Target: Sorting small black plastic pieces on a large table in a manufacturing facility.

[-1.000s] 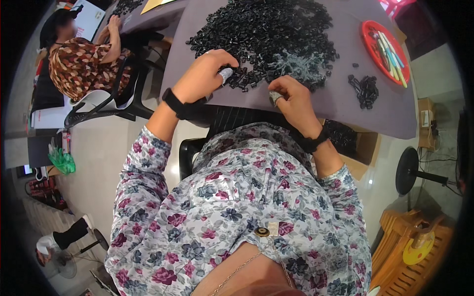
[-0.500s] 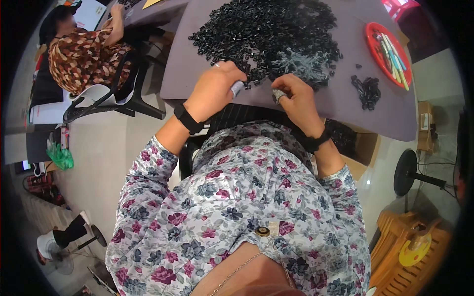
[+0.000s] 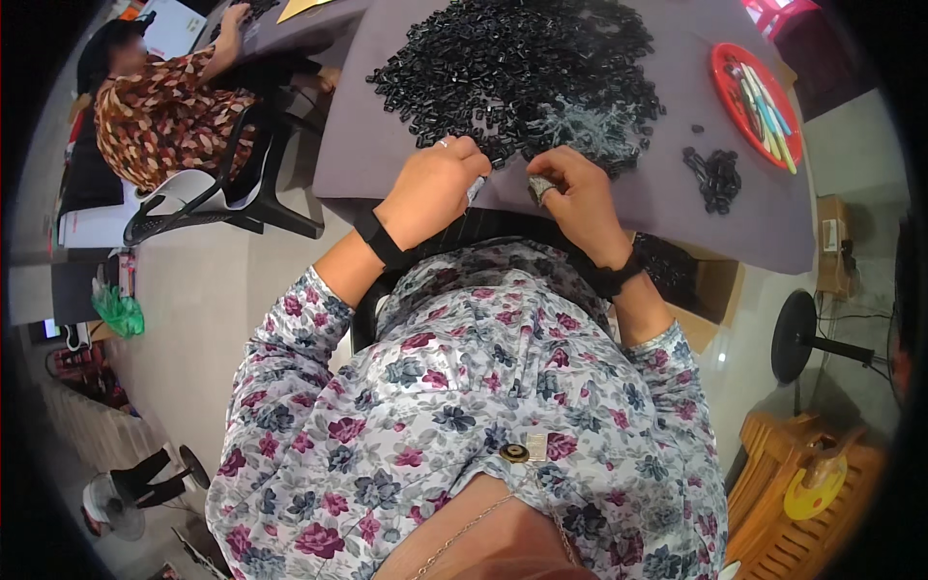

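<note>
Gripping small pale pieces, both closed: left hand (image 3: pixel 432 188), right hand (image 3: pixel 576 198), at table edge (image 3: pixel 387 198).

A small assembly workshop: a grey-covered worktable (image 3: pixel 387 145) heaped with small black parts (image 3: pixel 512 68), a red tray (image 3: pixel 727 68) of tools, a cardboard box (image 3: pixel 710 290) of parts, and another seated worker (image 3: pixel 164 106) at a neighbouring table.

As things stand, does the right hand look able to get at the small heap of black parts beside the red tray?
Probably yes: bare grey tabletop lies between the right hand and the small heap, nothing blocking.
</note>
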Tool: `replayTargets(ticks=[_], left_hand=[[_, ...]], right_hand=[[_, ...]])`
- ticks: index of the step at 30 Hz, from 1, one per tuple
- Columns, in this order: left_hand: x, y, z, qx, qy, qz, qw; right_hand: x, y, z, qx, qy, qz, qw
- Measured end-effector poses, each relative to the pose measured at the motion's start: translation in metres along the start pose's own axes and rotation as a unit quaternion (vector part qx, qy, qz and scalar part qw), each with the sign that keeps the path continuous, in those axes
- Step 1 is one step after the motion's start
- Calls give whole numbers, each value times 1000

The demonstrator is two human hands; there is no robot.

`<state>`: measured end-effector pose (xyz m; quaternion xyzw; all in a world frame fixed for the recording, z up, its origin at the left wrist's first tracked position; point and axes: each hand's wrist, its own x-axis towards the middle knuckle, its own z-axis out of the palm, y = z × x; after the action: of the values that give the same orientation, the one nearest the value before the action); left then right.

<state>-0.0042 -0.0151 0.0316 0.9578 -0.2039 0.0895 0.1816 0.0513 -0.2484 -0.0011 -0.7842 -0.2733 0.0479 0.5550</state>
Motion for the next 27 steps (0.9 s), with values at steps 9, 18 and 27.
replayTargets(ticks=[9, 18, 27], left_hand=[[-5, 10, -4, -111, 25, -26, 993], [-1, 10, 2, -646, -18, -300, 702], [-3, 15, 15, -663, -6, -281, 694]], right_hand=[[1, 0, -1, 1, 9, -1, 1000], [-2, -17, -3, 123, -33, 46, 991], [-1, -20, 4, 178, -44, 45, 982]])
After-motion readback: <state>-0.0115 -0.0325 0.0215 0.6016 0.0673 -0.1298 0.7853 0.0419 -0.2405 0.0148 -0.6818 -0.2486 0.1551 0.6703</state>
